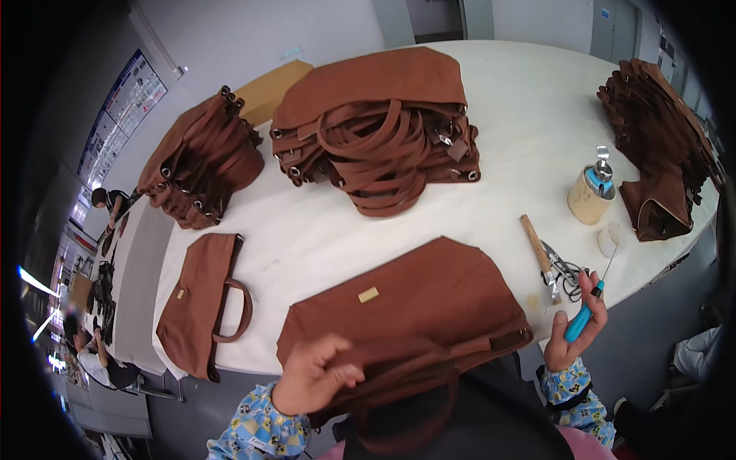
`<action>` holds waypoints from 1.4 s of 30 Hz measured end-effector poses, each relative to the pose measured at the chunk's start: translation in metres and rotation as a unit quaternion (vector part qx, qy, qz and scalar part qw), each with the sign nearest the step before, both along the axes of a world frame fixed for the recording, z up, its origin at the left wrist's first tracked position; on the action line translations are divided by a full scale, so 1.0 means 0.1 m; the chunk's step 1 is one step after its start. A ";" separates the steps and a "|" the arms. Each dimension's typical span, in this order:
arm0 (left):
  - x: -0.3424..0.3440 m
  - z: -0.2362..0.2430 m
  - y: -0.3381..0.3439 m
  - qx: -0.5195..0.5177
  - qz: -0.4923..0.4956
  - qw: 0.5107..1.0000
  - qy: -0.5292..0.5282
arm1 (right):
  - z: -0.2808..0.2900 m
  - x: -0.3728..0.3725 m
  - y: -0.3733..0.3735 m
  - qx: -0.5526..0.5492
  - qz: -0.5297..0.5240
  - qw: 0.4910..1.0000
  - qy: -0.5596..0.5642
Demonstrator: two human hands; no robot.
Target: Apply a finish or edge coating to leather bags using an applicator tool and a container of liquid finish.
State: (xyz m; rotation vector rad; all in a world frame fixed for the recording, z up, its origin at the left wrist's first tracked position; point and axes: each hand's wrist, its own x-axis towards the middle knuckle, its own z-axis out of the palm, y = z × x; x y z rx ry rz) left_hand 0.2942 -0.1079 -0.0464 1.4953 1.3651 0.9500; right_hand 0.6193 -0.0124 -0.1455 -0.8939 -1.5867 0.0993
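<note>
Right hand (564, 350), four o'clock, grips a blue-handled tool (579, 323) point-up, probably sparing the brown bag (433, 299). Left hand (314, 377), seven o'clock, hangs loosely open.

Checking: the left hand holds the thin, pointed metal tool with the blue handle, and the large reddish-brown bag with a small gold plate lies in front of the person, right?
Not quite: the head view shows the blue-handled tool in the right hand. The reddish-brown bag does lie in front.
</note>
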 end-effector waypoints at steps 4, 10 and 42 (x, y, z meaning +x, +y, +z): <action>-0.11 -0.14 0.11 -0.014 0.132 0.986 -0.098 | 0.21 -0.04 -0.18 0.015 0.192 0.977 -0.087; -0.07 -0.27 0.13 0.454 0.156 0.800 0.360 | 0.26 -0.56 -0.09 -0.051 0.140 0.980 -0.135; 0.65 -0.36 0.48 0.104 -0.077 0.918 0.375 | 0.57 0.48 0.35 0.006 0.138 0.990 0.032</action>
